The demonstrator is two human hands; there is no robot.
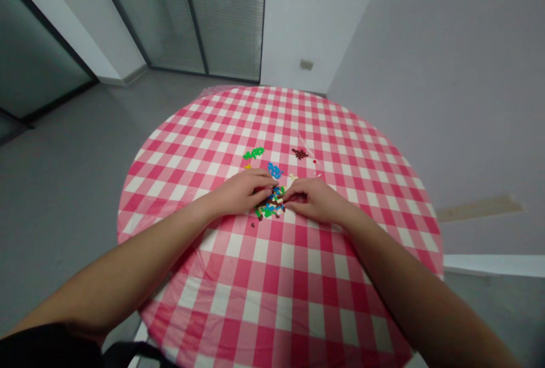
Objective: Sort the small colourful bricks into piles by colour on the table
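Both my hands reach in over a round table covered by a pink-and-white gingham cloth (293, 283). My left hand (242, 192) and my right hand (313, 200) almost meet, fingertips curled down at a heap of tiny mixed plastic bricks (269, 207) in green, blue, brown and cream. The fingers hide part of the heap, and I cannot tell whether either hand holds a piece. Just beyond them lie a small blue cluster (275, 171), a green cluster (254, 154) and a dark brown cluster (300, 154).
A few stray bits lie around the heap, including yellow and red ones. Beyond the table's edge is a grey floor, with glass partitions and blinds (225, 16) at the back and a white wall (434, 72) to the right. A black strap (136, 351) shows at the bottom.
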